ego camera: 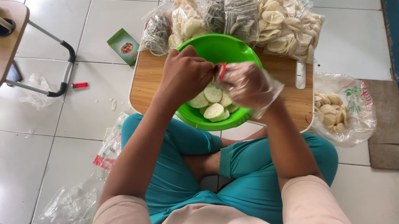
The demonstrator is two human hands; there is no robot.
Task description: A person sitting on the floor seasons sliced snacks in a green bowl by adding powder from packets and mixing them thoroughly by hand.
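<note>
The left hand [186, 74] and the right hand [248, 84], the right one inside a clear thin plastic bag [264, 92], meet over the round green plastic bowl [214, 50], both closed together on a small red strip [222, 70] at the bag's mouth. The bowl sits on the low wooden table [150, 80] and holds pale round crackers [213, 104] at its 6 o'clock side. Sealed clear bags of crackers [276, 21] lie at 12 to 2 o'clock of the bowl, and a red lighter [80, 85] lies on the white tiled floor [90, 113] at 9 o'clock.
</note>
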